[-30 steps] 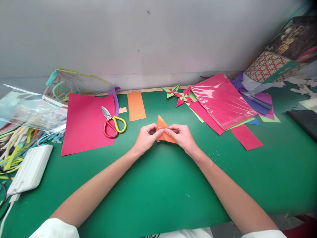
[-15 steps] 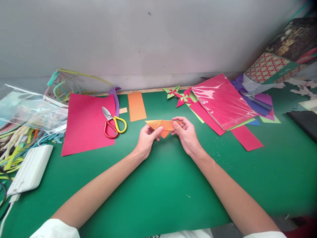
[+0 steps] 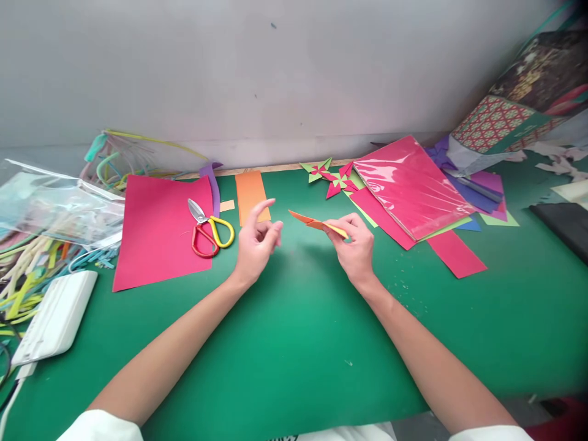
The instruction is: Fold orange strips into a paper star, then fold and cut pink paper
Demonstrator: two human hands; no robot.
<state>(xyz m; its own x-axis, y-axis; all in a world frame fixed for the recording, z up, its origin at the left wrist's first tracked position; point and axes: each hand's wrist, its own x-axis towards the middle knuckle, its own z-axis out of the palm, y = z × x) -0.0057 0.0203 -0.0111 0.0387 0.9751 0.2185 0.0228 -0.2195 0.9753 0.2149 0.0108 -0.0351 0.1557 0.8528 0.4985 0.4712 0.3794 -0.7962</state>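
Note:
Pinched in my right hand (image 3: 357, 245) is a folded piece of orange paper (image 3: 313, 222), held above the table and seen nearly edge-on, its pointed end toward the left. My left hand (image 3: 257, 242) is apart from it, holding nothing, with the index finger stretched out and the other fingers curled. Behind that hand lies an orange paper strip (image 3: 249, 187), partly covered by the fingers. Scissors (image 3: 209, 229) with one red and one yellow handle rest on a large red sheet (image 3: 156, 233) to the left.
Folded red and green paper stars (image 3: 339, 180) lie at the back, beside a plastic-wrapped red paper pack (image 3: 411, 190). A red strip (image 3: 457, 254) sticks out below the pack. A white power strip (image 3: 57, 315) and pipe cleaners (image 3: 21, 269) are at left, a black object (image 3: 560, 229) at right.
My left hand has let go of the folded orange paper and moved left, its index finger now extended. My right hand keeps the paper and has tilted it nearly edge-on.

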